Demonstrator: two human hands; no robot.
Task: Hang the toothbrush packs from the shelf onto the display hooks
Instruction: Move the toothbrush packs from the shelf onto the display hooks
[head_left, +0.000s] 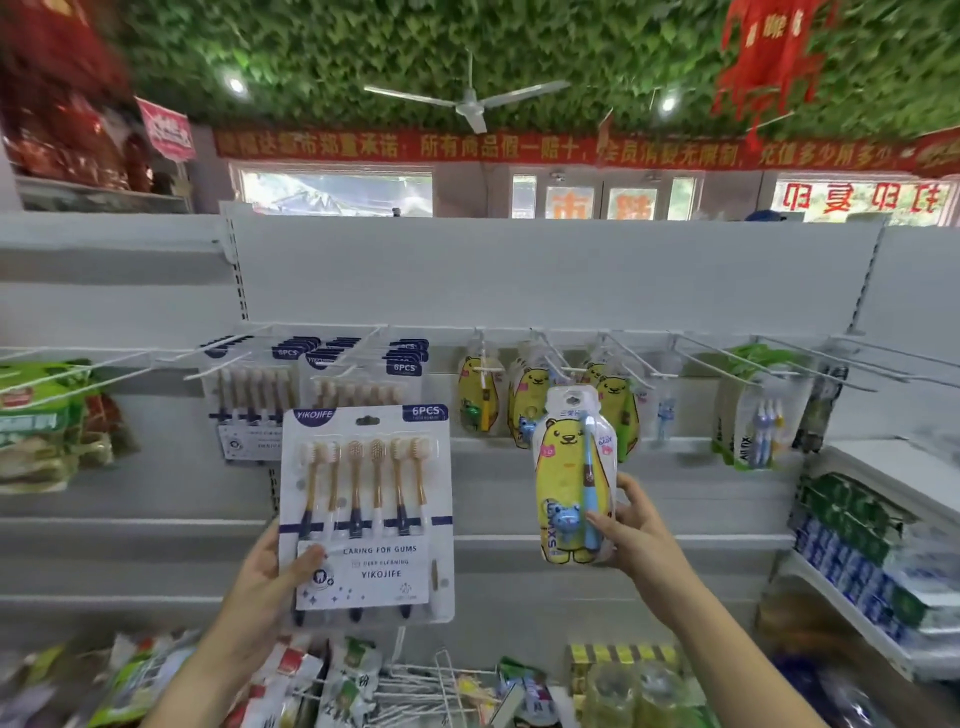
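My left hand (270, 577) grips the lower left edge of a white six-brush toothbrush pack (366, 512), held upright below the hooks. My right hand (631, 525) holds a yellow bear child's toothbrush pack (571, 475) by its lower right side. It stands upright just below matching yellow bear packs (527, 402) hanging on the white display hooks (558, 358). More six-brush packs (322, 374) hang on hooks at the upper left.
Green packs (753, 410) hang at the right, green bags (36, 415) at the left. A side shelf with boxed goods (852, 551) juts out on the right. Loose hooks and packets (415, 686) lie on the shelf below my arms. Bare hooks (831, 364) stick out at upper right.
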